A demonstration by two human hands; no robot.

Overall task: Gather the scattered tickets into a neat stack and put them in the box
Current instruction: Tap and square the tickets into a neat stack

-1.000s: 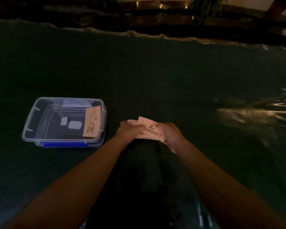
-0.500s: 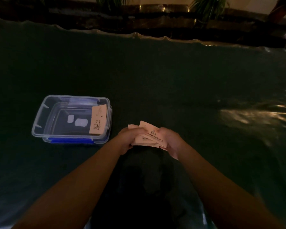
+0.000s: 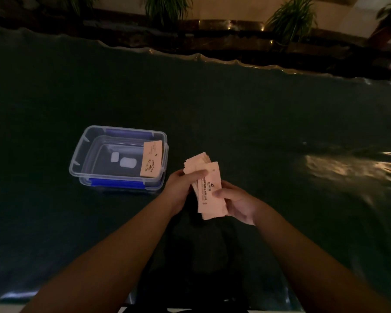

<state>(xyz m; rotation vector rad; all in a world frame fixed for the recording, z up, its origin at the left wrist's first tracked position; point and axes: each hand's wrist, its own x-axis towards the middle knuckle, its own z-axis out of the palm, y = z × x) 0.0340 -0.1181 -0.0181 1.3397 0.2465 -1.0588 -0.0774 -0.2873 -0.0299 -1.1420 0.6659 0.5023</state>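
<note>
Head view
Writing: tickets (image 3: 209, 188) carry dark print, too small to read.
Left hand (image 3: 182, 185): fingers clamped on the tickets' upper part.
Right hand (image 3: 236, 201): thumb pinching the lower part.
Box (image 3: 120, 158): just left of hands; one ticket (image 3: 151, 159) leans on its right wall.
Room: dark table (image 3: 257, 123) bare to the right.

tickets (image 3: 209, 188): dark print, illegible | ticket in box (image 3: 151, 159): cup logo, script unreadable

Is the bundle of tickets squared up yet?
No. The tickets, held between the left hand and right hand, are fanned, with edges offset at both ends.
</note>
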